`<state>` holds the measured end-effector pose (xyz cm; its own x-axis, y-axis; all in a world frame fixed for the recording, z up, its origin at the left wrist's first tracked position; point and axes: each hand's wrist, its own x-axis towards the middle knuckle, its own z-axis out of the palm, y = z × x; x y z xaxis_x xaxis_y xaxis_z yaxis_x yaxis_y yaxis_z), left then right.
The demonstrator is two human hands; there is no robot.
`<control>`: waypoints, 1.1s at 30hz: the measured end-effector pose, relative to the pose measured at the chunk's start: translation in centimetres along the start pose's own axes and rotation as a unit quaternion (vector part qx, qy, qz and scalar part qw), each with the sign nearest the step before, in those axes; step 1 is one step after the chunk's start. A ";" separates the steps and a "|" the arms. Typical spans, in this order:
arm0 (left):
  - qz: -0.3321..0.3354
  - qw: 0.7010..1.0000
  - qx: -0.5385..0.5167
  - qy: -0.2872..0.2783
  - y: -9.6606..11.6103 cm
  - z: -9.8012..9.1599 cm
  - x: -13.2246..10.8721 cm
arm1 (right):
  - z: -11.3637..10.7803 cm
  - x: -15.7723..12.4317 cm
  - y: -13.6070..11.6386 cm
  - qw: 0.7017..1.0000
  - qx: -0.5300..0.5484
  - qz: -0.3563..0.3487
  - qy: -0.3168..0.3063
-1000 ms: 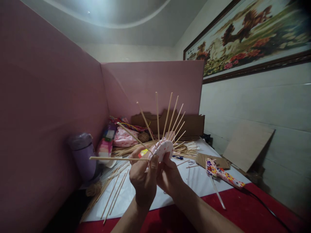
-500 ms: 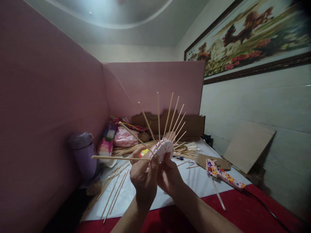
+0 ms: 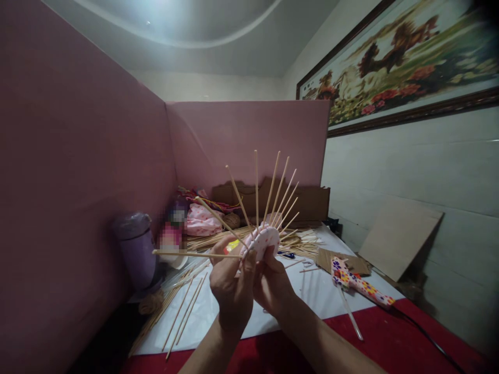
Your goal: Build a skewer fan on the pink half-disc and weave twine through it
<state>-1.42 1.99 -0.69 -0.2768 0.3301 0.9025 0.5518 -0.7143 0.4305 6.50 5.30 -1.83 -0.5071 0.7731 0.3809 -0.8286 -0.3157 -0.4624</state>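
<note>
Both my hands hold up a small pink dotted disc (image 3: pixel 263 240) above the table. Several thin wooden sticks (image 3: pixel 273 188) fan out from its edge, upward and to the left. My left hand (image 3: pixel 231 288) grips the disc's left side, its fingers closed around it where one stick (image 3: pixel 183 253) points out sideways. My right hand (image 3: pixel 272 283) is closed on the disc's lower right side.
Loose sticks (image 3: pixel 180 307) lie on a white sheet (image 3: pixel 312 293) over a red cloth. A floral glue gun (image 3: pixel 360 284) with a cord lies right. A purple cup (image 3: pixel 136 248) stands left by the pink partition (image 3: pixel 78 171). Cardboard pieces (image 3: pixel 304 200) and fabric (image 3: pixel 200 221) sit behind.
</note>
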 end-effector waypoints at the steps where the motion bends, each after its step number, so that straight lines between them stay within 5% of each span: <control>1: -0.003 1.000 0.002 0.001 0.0 0.0 0.0 | 0.0 0.0 0.0 1.000 -0.002 -0.001 -0.003; 33: 0.008 1.000 0.001 0.002 0.0 0.1 0.0 | -0.2 0.0 0.1 1.000 0.025 -0.009 0.003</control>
<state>-1.34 2.03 -0.69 -0.2713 0.3165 0.9090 0.5576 -0.7181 0.4164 6.43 5.41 -2.06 -0.4903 0.7825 0.3837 -0.8485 -0.3281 -0.4152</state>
